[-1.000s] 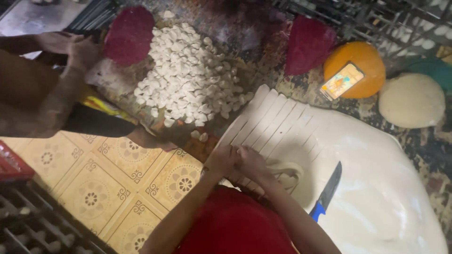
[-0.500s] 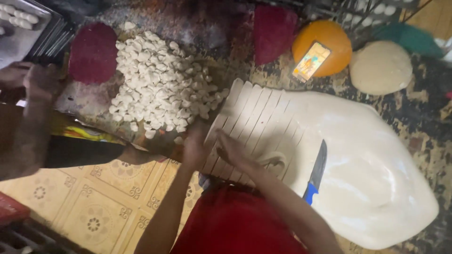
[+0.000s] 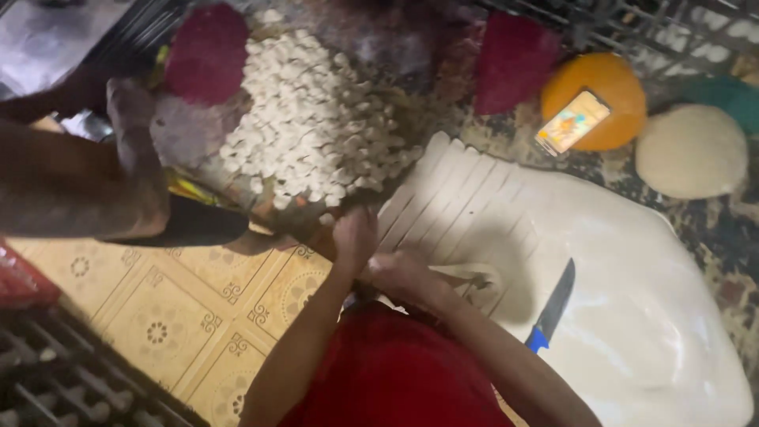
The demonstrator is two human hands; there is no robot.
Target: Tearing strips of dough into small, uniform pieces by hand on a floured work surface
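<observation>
A large pale dough sheet (image 3: 632, 316) lies on the mat, its left part cut into long strips (image 3: 451, 198). My right hand (image 3: 403, 273) rests on the near end of a dough strip (image 3: 474, 278) and pinches it. My left hand (image 3: 354, 236) is curled just beside it, at the edge of a heap of small white dough pieces (image 3: 316, 126). Blur hides what its fingers hold. A knife with a blue handle (image 3: 549, 308) lies on the sheet to the right of my hands.
Another person's arm (image 3: 87, 182) reaches in from the left beside the heap. Dark red round pads (image 3: 207, 51) (image 3: 514, 59) sit at the back. A phone (image 3: 571, 120) lies on an orange disc (image 3: 609, 87), next to a dough ball (image 3: 692, 150). Yellow patterned tiles (image 3: 182, 308) lie lower left.
My left hand has moved away from my right hand and up towards the heap of pieces. The view has shifted. The other person's arm stays at the left.
</observation>
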